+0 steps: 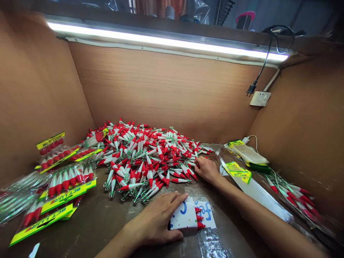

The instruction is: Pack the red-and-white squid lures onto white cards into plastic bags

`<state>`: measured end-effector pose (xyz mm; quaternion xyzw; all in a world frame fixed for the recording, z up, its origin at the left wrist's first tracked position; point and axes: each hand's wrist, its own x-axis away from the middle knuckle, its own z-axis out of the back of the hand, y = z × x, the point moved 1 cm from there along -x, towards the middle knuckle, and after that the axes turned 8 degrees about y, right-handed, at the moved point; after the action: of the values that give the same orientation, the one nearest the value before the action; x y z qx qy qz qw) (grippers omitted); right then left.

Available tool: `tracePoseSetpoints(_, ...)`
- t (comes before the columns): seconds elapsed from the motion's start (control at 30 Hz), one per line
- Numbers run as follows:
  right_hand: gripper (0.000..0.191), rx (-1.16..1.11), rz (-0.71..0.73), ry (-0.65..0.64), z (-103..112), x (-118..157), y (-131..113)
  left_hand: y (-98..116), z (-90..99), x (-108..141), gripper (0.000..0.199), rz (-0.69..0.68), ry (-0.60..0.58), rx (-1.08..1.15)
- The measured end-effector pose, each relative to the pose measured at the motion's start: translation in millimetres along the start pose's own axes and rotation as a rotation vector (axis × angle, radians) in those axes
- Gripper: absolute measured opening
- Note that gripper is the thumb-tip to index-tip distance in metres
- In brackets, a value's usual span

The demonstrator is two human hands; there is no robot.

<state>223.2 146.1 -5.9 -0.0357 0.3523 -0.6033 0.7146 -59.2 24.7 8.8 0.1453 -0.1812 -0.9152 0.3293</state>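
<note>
A large heap of red-and-white lures [150, 154] with green, spiky ends lies across the middle of the table. At its right edge my right hand [208, 169] has its fingers curled against the lures; whether one is between the fingertips is hard to make out. Nearer to me, my left hand [158, 218] rests at the left end of a white card holder [184, 216] with blue writing, thumb and fingers around that end. Several red lure tips [200, 218] stick out at the holder's right side, over a white sheet with blue letters.
Packed lures [66, 181] with yellow-green labels are stacked at the left. On the right are clear sleeves [259, 193], yellow header cards [239, 172], a pack of bags [248, 152] and more lures [295, 200]. A plug [252, 88] hangs by a wall socket [260, 98].
</note>
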Motion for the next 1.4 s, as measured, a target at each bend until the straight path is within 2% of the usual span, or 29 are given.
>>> tracePoseSetpoints(0.13,0.014,-0.171,-0.074,0.035,6.8,-2.1,-2.2,-1.1,-1.2,0.2,0.108,-0.013,0.003,0.007)
tracePoseSetpoints(0.23,0.031,-0.335,-0.135,-0.019,17.5,6.3,-5.0,-2.1,-2.0,0.8,0.108,-0.015,-0.002,-0.004)
tracePoseSetpoints(0.3,0.04,-0.492,-0.198,-0.107,28.6,18.3,-7.2,-2.8,-2.5,1.2,0.109,-0.017,0.003,0.0)
tracePoseSetpoints(0.47,0.032,-1.279,-0.557,-0.433,56.7,56.1,-11.6,-3.6,-3.5,0.9,0.111,-0.023,0.019,0.012)
tracePoseSetpoints(0.57,0.03,-1.419,-0.649,-0.502,64.3,70.9,-9.5,-3.1,-3.3,0.1,0.111,-0.025,0.027,0.016)
tracePoseSetpoints(0.67,0.031,-1.311,-0.596,-0.575,69.2,77.6,-2.2,-2.5,-2.6,-0.6,0.109,0.001,0.016,0.011)
tracePoseSetpoints(0.77,0.029,-0.952,-0.422,-0.686,78.9,80.5,5.9,-3.0,-2.6,-1.2,0.11,0.031,0.001,0.001)
tracePoseSetpoints(0.83,0.022,-0.671,-0.289,-0.714,86.5,82.5,7.7,-4.2,-3.3,-1.4,0.111,0.037,-0.001,-0.009)
tracePoseSetpoints(0.93,0.014,-0.331,-0.067,-0.619,91.2,86.9,0.0,-6.2,-4.8,-1.0,0.111,0.03,-0.005,-0.021)
tracePoseSetpoints(1.0,0.013,-0.198,0.048,-0.52,85.8,91.1,-11.1,-7.0,-5.5,-0.5,0.11,0.028,-0.003,-0.026)
tracePoseSetpoints(1.13,0.011,-0.102,0.152,-0.394,58.3,101.4,-36.7,-6.8,-5.9,-0.1,0.11,0.025,0.001,-0.025)
tracePoseSetpoints(1.23,0.012,-0.069,0.303,-0.321,39.2,108.4,-49.6,-7.2,-6.7,-0.3,0.109,0.012,0.005,-0.027)
tracePoseSetpoints(1.3,0.014,-0.064,0.385,-0.306,34.3,111.6,-52.5,-8.0,-7.4,-0.4,0.11,-0.008,0.021,-0.017)
tracePoseSetpoints(1.4,0.018,-0.124,0.418,-0.353,39.3,110.9,-49.9,-8.8,-7.9,0.0,0.113,-0.025,0.032,0.005)
